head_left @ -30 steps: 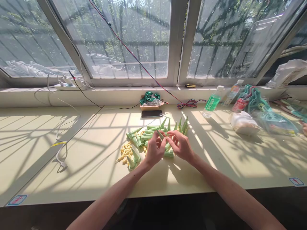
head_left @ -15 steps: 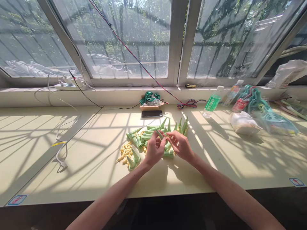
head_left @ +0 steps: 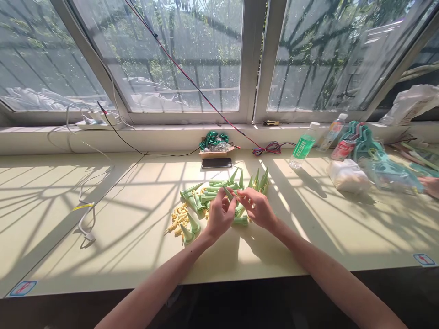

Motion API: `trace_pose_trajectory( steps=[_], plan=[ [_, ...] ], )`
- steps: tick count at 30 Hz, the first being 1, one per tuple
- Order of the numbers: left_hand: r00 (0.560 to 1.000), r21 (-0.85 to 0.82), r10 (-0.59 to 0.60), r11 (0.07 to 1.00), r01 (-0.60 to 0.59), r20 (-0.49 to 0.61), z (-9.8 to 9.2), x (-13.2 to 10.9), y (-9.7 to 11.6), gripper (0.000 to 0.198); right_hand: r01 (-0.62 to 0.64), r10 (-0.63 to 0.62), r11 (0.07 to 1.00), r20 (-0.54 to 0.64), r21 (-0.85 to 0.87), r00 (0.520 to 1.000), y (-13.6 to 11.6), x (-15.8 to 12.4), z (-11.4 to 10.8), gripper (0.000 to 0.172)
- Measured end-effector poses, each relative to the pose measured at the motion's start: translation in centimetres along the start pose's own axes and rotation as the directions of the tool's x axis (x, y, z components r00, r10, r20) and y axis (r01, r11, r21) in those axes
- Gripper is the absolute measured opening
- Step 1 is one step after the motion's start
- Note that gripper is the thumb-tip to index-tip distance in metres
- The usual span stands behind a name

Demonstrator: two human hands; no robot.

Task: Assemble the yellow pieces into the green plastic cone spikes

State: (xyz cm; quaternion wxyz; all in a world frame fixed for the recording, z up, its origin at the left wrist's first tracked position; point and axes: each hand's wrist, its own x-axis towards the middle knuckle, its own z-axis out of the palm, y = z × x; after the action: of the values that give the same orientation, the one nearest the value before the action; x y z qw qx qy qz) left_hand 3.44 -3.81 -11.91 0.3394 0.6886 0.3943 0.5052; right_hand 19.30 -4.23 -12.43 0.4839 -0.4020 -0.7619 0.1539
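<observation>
My left hand (head_left: pixel 221 214) is closed around a pointed green cone (head_left: pixel 227 193), its tip slanting up and to the left. Close beside it, my right hand (head_left: pixel 256 208) pinches at the cone's near end; whatever lies between those fingertips is too small to make out. Beneath and around both hands lies a heap of similar green cones (head_left: pixel 192 198), some on their sides and some pointing upward. Small yellow peg-like pieces (head_left: pixel 179 218) are piled to the left, with two cones (head_left: pixel 187 234) in front of them.
Behind the heap are a black phone (head_left: pixel 216 163) and a small box (head_left: pixel 216 154) with green material. To the right stand a green-labelled bottle (head_left: pixel 303 146), a can (head_left: pixel 343 149) and a white package (head_left: pixel 348 176). Another person's hand (head_left: pixel 430 186) shows at the right edge. A white cable (head_left: pixel 84 221) lies left.
Another person's hand has come into view at the far right edge. My two hands keep nearly the same position around the green cone.
</observation>
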Motion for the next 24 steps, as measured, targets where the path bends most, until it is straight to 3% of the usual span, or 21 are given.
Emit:
trace_pose_trajectory(
  steps=[24],
  plan=[
    [0.999,0.14,0.039,0.989,-0.044,0.034,-0.17,-0.03,-0.03,0.017,-0.019,0.015,0.995,-0.034,-0.1,0.999,0.34,0.04,0.24,0.015]
  ],
)
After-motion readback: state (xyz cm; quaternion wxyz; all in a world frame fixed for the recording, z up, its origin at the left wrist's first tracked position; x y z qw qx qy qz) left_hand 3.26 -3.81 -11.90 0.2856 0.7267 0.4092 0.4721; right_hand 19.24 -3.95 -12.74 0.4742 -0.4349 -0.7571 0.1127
